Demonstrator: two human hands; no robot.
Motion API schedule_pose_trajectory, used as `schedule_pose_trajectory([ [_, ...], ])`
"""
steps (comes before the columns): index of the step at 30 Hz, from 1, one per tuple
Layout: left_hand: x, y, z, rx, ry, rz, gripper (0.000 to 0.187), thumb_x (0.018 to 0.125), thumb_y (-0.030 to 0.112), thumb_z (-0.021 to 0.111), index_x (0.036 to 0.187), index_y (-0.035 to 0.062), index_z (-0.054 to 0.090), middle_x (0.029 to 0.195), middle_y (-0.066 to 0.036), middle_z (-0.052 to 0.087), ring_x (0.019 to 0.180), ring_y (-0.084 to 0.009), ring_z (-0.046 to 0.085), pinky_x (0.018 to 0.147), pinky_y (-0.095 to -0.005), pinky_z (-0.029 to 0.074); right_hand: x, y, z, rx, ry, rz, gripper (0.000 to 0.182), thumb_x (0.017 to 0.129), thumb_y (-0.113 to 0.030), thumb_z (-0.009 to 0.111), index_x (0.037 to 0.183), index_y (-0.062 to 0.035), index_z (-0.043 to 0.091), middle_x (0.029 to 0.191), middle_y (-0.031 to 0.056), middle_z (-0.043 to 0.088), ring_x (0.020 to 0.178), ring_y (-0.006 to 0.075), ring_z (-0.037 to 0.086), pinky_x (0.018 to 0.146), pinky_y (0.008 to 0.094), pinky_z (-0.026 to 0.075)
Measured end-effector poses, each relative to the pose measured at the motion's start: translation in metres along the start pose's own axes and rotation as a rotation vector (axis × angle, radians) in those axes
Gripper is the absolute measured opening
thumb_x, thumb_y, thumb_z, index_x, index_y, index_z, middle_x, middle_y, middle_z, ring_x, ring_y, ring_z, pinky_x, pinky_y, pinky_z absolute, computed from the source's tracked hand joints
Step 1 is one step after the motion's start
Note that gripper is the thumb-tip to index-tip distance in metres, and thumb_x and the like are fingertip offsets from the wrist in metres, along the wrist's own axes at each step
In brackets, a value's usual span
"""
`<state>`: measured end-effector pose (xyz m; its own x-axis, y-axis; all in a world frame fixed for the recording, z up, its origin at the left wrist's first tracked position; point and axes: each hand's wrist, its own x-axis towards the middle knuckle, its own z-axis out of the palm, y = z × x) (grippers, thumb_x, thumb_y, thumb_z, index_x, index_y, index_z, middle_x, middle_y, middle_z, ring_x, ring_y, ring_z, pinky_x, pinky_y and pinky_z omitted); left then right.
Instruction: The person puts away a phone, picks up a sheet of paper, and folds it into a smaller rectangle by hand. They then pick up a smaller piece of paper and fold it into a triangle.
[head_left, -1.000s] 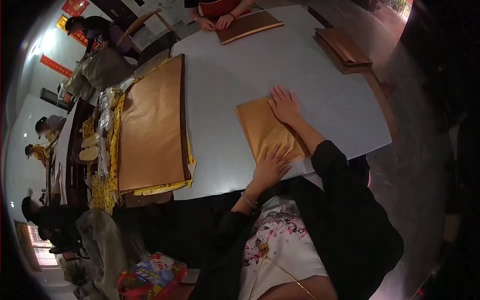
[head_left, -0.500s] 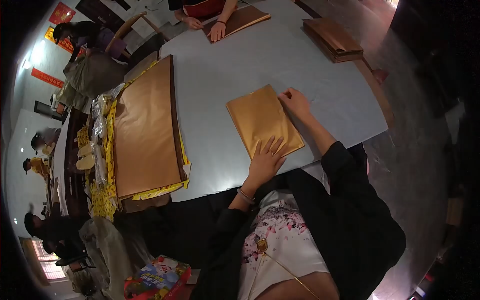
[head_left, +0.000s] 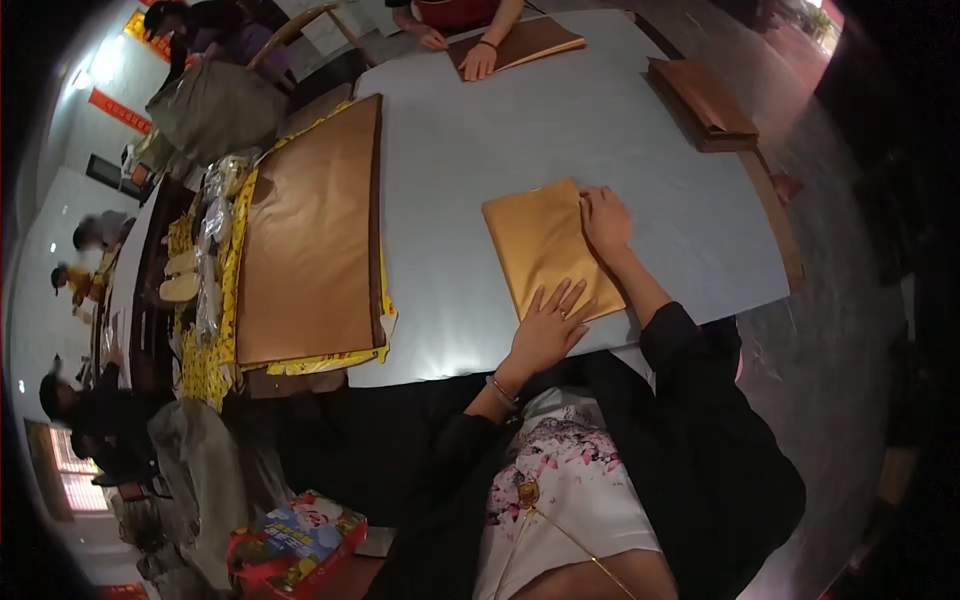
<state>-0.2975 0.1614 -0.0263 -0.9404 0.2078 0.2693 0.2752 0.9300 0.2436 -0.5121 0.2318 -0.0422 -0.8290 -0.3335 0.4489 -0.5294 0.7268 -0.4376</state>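
Observation:
A folded golden-brown paper sheet (head_left: 540,235) lies at a slant on the grey-blue tabletop in front of me. My left hand (head_left: 552,330) rests flat on its near end, fingers spread. At the paper's far right corner is my right hand (head_left: 608,225), its fingers laid over the right edge and slightly bent. The underside of that hand is hidden. To the left, a stack of large brown sheets (head_left: 310,230) sits on yellow wrapping (head_left: 388,330).
Across the table, another person's hands (head_left: 480,60) rest by a folded brown stack (head_left: 535,45). Folded brown papers (head_left: 705,105) lie at the far right edge. Clear plastic packets (head_left: 212,225) line the left side. A colourful bag (head_left: 300,540) is below left.
My right hand has turned from a closed shape beside the paper to fingers lying over its edge. My left hand stays on the near end. The whole view has shifted slightly.

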Motion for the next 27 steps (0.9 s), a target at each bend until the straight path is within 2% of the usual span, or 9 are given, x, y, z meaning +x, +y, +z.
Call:
schedule_pose_trajectory([
  [5,-0.003,-0.003,0.004,-0.032,-0.02,-0.011,0.047,0.094,0.038,0.046,0.138,0.0224,0.043,0.146,-0.007,0.034,0.137,-0.0285,0.027,0.111,-0.0514,0.018,-0.014,-0.027,-0.027,0.331,-0.044,-0.466,0.027,0.09,-0.021,0.055,0.114,-0.0086,0.059,0.114,0.01,0.059,0.098,0.0304,0.055,0.087,0.0423,0.041],
  [7,-0.003,-0.003,0.001,-0.074,0.007,-0.012,0.047,0.095,0.037,0.045,0.139,0.0216,0.041,0.146,-0.009,0.035,0.137,-0.0294,0.026,0.112,-0.0513,0.015,-0.03,-0.042,-0.035,0.483,-0.593,-0.558,0.036,0.091,-0.025,0.054,0.124,-0.0107,0.055,0.125,0.0094,0.055,0.113,0.0292,0.051,0.1,0.0429,0.035],
  [9,-0.006,-0.001,0.001,-0.096,-0.05,-0.061,0.046,0.095,0.037,0.045,0.138,0.0223,0.042,0.145,-0.008,0.036,0.137,-0.0282,0.027,0.112,-0.0514,0.015,-0.037,-0.06,-0.043,0.356,-0.763,-0.867,0.041,0.094,-0.029,0.047,0.131,-0.0111,0.051,0.139,0.0056,0.046,0.125,0.0272,0.044,0.108,0.0417,0.028],
  [10,-0.004,-0.001,0.001,-0.132,-0.119,-0.069,0.045,0.094,0.037,0.045,0.137,0.023,0.044,0.144,-0.007,0.038,0.137,-0.0271,0.028,0.112,-0.0515,0.015,-0.039,-0.055,-0.028,0.309,-0.826,-0.887,0.045,0.096,-0.033,0.041,0.135,-0.0109,0.046,0.144,0.005,0.039,0.133,0.0255,0.035,0.113,0.0422,0.019],
  [11,-0.003,-0.001,0.003,-0.044,0.005,-0.027,0.045,0.095,0.038,0.043,0.137,0.0225,0.044,0.145,-0.007,0.036,0.137,-0.0268,0.028,0.113,-0.0514,0.012,-0.03,-0.058,-0.024,0.308,-0.823,-0.914,0.045,0.096,-0.033,0.041,0.135,-0.0109,0.046,0.144,0.005,0.039,0.133,0.0255,0.035,0.113,0.0422,0.019],
  [13,-0.005,-0.004,0.016,-0.06,0.017,-0.012,0.045,0.096,0.038,0.042,0.138,0.0234,0.042,0.147,-0.007,0.034,0.138,-0.0262,0.026,0.113,-0.0516,0.012,-0.013,-0.064,-0.017,0.233,-0.791,-0.76,0.047,0.098,-0.035,0.039,0.141,-0.0152,0.04,0.149,0.0039,0.033,0.135,0.023,0.031,0.112,0.0418,0.019],
  [21,-0.003,-0.001,0.005,-0.103,-0.033,-0.035,0.043,0.096,0.038,0.039,0.136,0.0218,0.044,0.148,-0.007,0.031,0.138,-0.0266,0.025,0.113,-0.0504,0.015,0.013,-0.07,0.024,0.111,-0.524,-0.735,0.046,0.099,-0.033,0.037,0.141,-0.0132,0.038,0.146,0.0046,0.037,0.134,0.0223,0.032,0.112,0.0406,0.02],
  [26,-0.003,-0.002,0.005,-0.117,0.042,-0.04,0.041,0.096,0.037,0.039,0.132,0.0201,0.048,0.146,-0.008,0.035,0.138,-0.027,0.027,0.113,-0.0498,0.014,-0.014,-0.075,-0.005,0.278,-0.565,-0.73,0.047,0.099,-0.034,0.036,0.141,-0.0119,0.038,0.147,0.0064,0.035,0.138,0.0218,0.027,0.113,0.0429,0.016],
  [27,-0.001,-0.004,0.004,-0.133,-0.029,-0.046,0.042,0.096,0.037,0.04,0.133,0.0198,0.048,0.146,-0.008,0.035,0.138,-0.0269,0.026,0.113,-0.0497,0.014,-0.02,-0.073,-0.007,0.273,-0.676,-0.768,0.047,0.099,-0.034,0.036,0.141,-0.0114,0.038,0.148,0.0069,0.034,0.138,0.0224,0.027,0.113,0.0433,0.015],
])
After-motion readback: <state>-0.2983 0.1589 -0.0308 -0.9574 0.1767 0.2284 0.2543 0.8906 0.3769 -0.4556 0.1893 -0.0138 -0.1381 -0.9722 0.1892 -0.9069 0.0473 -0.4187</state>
